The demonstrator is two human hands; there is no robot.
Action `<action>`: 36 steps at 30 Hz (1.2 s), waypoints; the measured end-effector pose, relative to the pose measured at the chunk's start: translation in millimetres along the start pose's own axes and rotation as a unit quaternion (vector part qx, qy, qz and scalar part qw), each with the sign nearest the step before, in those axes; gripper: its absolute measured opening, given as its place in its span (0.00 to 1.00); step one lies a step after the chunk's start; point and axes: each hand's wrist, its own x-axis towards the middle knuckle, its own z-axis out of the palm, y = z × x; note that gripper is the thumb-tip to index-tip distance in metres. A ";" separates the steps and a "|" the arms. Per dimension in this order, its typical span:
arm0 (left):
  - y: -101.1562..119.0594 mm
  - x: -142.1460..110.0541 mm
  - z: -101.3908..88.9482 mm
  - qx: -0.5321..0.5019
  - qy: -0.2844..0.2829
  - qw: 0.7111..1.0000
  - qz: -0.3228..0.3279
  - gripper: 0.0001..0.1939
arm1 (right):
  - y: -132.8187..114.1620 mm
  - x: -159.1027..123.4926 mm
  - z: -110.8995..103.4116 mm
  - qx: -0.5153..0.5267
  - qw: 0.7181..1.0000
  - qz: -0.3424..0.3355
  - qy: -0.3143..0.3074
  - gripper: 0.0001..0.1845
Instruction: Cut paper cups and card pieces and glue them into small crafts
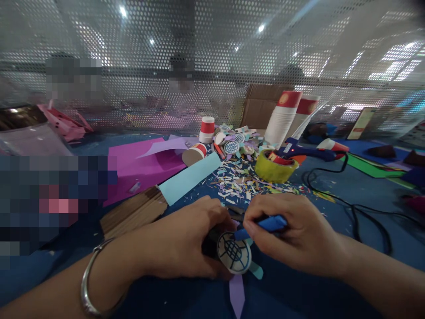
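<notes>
My left hand (189, 239) is closed around a small round paper piece (234, 254) with a white face, which carries a dark blue circle and a grid of lines. Purple (237, 292) and teal (256, 270) pointed paper strips stick out from beneath it. In my right hand (292, 235) a blue marker (265, 224) is pinched, its lower end at the upper edge of the white face. Whether the tip touches the face I cannot tell. The side of the round piece is dark and partly covered by my left fingers.
Beyond my hands lie paper scraps (234, 181), a teal sheet (189, 178), a cardboard piece (134, 212) and a magenta sheet (146, 166). Stacked paper cups (282, 117) stand behind a yellow tape roll (275, 172). A blue glue gun (308, 153) trails a black cord (352, 204) rightward.
</notes>
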 end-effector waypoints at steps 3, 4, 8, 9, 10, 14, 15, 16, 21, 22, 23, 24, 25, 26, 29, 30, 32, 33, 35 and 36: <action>0.0 -0.1 -0.3 -0.001 -0.001 1.000 -0.001 0.22 | -0.4 -0.6 -0.1 -0.007 1.000 -0.006 0.009 0.07; 0.0 -0.1 -0.4 -0.004 -0.001 1.000 -0.001 0.22 | -0.6 -0.6 -0.1 -0.008 1.000 -0.007 0.014 0.07; 0.3 0.3 -0.4 -0.008 0.002 1.000 -0.003 0.22 | -1.1 0.5 1.8 -0.007 1.000 -0.012 0.005 0.06; 0.4 0.4 -0.6 -0.006 0.002 1.000 -0.004 0.22 | -1.1 0.6 2.3 -0.005 1.000 -0.015 0.000 0.06; 0.6 0.5 -0.9 -0.004 0.000 1.000 -0.002 0.22 | -1.2 0.5 2.6 -0.002 1.000 -0.016 -0.003 0.07; 1.0 0.6 -2.4 0.001 -0.009 1.000 0.004 0.22 | -1.4 -1.2 1.4 0.001 1.000 -0.010 0.009 0.08; 0.7 0.5 -2.4 0.002 -0.010 1.000 0.004 0.22 | -1.3 -1.6 0.9 -0.003 1.000 -0.009 0.012 0.08; 0.4 0.5 -2.2 0.003 -0.012 1.000 0.002 0.22 | -1.2 -1.9 0.5 -0.010 1.000 -0.008 0.013 0.08; -1.3 -0.4 -0.2 -0.006 -0.004 1.000 0.001 0.23 | -0.2 -1.5 -0.2 -0.024 1.000 -0.008 0.008 0.08; -1.2 -0.5 -0.2 -0.006 -0.003 1.000 0.003 0.23 | -0.1 -1.4 -0.3 -0.024 1.000 -0.007 0.010 0.08; -1.1 -0.6 -0.3 -0.004 -0.004 1.000 0.005 0.23 | -0.1 -1.3 -0.4 -0.025 1.000 -0.008 0.012 0.08; -0.8 -0.5 -0.6 -0.002 -0.005 1.000 0.006 0.23 | -0.1 -1.2 -0.4 -0.026 1.000 -0.010 0.014 0.08; -0.4 -0.4 -1.0 -0.001 -0.007 1.000 0.006 0.23 | -0.1 -1.2 -0.5 -0.027 0.999 -0.011 0.015 0.08; -0.1 -0.3 -1.3 -0.001 -0.008 1.000 0.004 0.23 | -0.1 -1.1 -0.6 -0.028 0.999 -0.013 0.014 0.08; 0.7 0.0 -2.0 -0.002 -0.011 1.000 -0.004 0.24 | -0.6 -1.1 -1.5 -0.030 0.999 -0.015 0.014 0.08; 0.9 0.0 -2.0 -0.001 -0.011 1.000 -0.004 0.25 | -1.0 -1.1 -2.1 -0.031 0.999 -0.015 0.015 0.08; 1.4 -0.2 -1.9 0.003 -0.009 1.000 -0.004 0.25 | -1.9 -1.1 -3.3 -0.037 0.999 -0.014 0.014 0.08; 1.7 -0.3 -1.9 0.006 -0.010 1.000 -0.006 0.25 | -2.4 -1.0 -3.9 -0.039 0.999 -0.014 0.010 0.08; 2.1 -0.6 -1.8 0.008 -0.009 1.000 -0.008 0.24 | -3.0 -0.9 -4.7 -0.040 0.999 -0.013 0.001 0.08; 2.3 -0.7 -1.8 0.008 -0.009 1.000 -0.007 0.24 | -3.1 -0.9 -4.9 -0.039 0.999 -0.013 -0.002 0.09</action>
